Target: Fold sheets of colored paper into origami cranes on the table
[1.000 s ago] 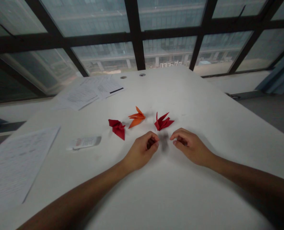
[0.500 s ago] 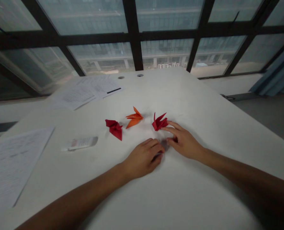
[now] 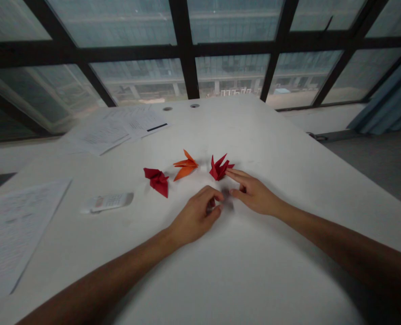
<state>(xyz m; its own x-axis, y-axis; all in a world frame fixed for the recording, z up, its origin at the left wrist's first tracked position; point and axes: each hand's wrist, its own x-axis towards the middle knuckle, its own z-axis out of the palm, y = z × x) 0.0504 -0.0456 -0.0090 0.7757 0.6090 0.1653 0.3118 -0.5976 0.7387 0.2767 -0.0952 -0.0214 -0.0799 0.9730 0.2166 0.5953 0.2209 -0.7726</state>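
Note:
A red origami crane (image 3: 218,169) stands on the white table (image 3: 200,275), its pointed folds up. The outstretched fingertips of my right hand (image 3: 254,193) reach its right side and appear to touch it; the thumb is apart from them. Nearer to me and to the left, my left hand (image 3: 197,214) rests over the table with curled fingers and a gap between fingers and thumb. It holds nothing I can see. An orange origami crane (image 3: 186,166) lies left of the red one. Further left is a second red folded-paper piece (image 3: 157,181), tilted on its side.
A small white packet or tube with print (image 3: 110,202) lies on the left. Printed sheets (image 3: 102,133) overlap at the back left, and another sheet (image 3: 20,225) lies at the near left. Two round cable holes are near the far edge, below dark-framed windows.
The view has shifted slightly. My right hand and the red crane beside it have moved a little away from me. My left fingers and thumb have parted a bit more.

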